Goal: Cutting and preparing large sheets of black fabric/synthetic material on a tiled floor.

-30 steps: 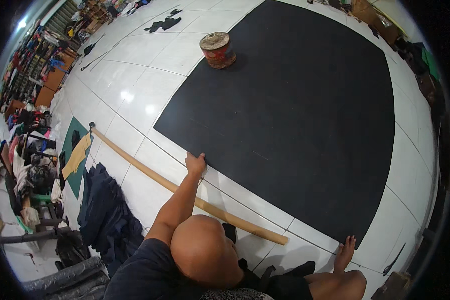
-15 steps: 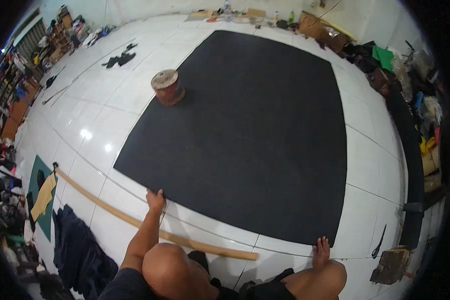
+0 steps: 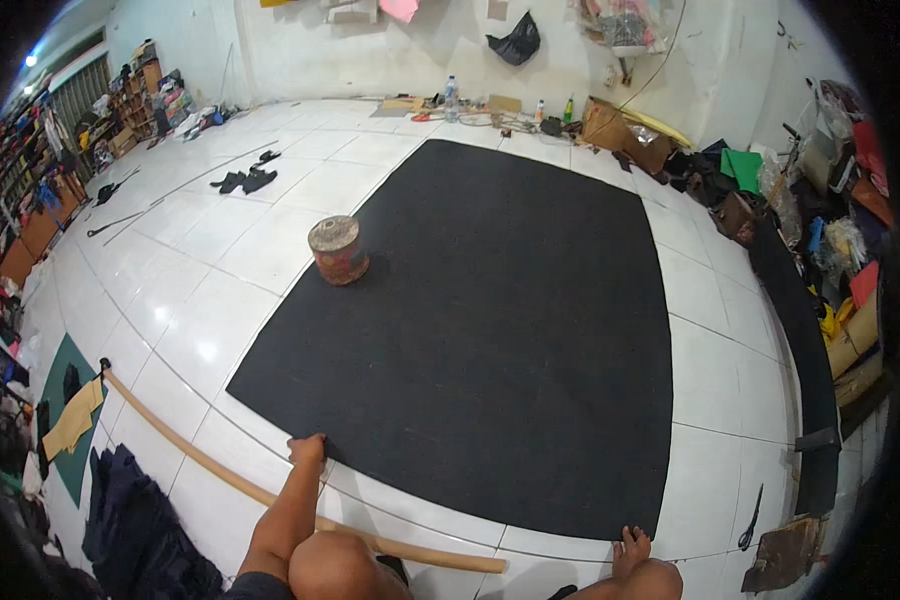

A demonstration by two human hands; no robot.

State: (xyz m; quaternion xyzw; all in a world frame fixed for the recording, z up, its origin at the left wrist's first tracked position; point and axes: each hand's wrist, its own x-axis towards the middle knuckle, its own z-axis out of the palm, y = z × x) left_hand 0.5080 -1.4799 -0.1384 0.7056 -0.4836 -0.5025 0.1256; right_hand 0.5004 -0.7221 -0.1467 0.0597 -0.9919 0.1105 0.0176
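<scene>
My left hand pinches the near edge of the black mat, fingers closed on it. Right hand out of view. Beyond my fingers the mat lies flat across the white tiled floor, mostly spread; the wooden pole rests just behind them.

Mat: plain black, no pattern.
Floor: glossy white tiles with thin dark grout lines.
Stick: pale tan wood.
Round tin: rusty red-brown sides, dull beige top.
Cloth heap: dark navy.
Small mat: green.
</scene>
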